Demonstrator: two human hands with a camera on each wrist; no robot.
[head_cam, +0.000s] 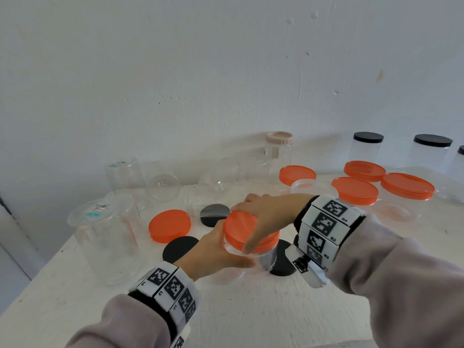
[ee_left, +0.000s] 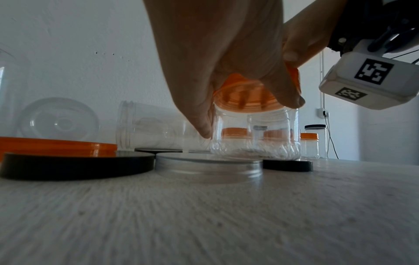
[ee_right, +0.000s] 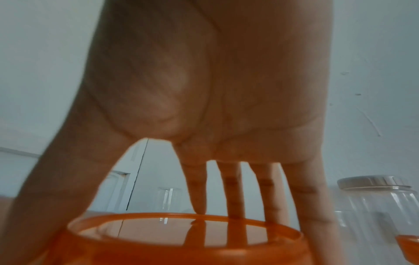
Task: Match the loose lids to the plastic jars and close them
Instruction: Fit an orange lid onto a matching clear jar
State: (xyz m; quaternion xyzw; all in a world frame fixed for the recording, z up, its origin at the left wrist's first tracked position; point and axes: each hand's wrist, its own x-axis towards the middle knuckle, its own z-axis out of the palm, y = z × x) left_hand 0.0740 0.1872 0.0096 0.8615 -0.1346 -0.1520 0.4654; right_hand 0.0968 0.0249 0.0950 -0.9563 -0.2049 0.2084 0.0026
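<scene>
Amid lids (head_cam: 169,225), hands (head_cam: 270,214) (seemingly) crowded

Left hand (head_cam: 216,257) curled in a grip, right hand (head_cam: 266,217) spread (fingers down).

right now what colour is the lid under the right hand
Orange; the lid under the right hand shows best in the head view.

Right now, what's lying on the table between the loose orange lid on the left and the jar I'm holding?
In the head view, a black lid lies between the loose orange lid and the held jar; a second, glossy black lid sits just behind that gap.
</scene>
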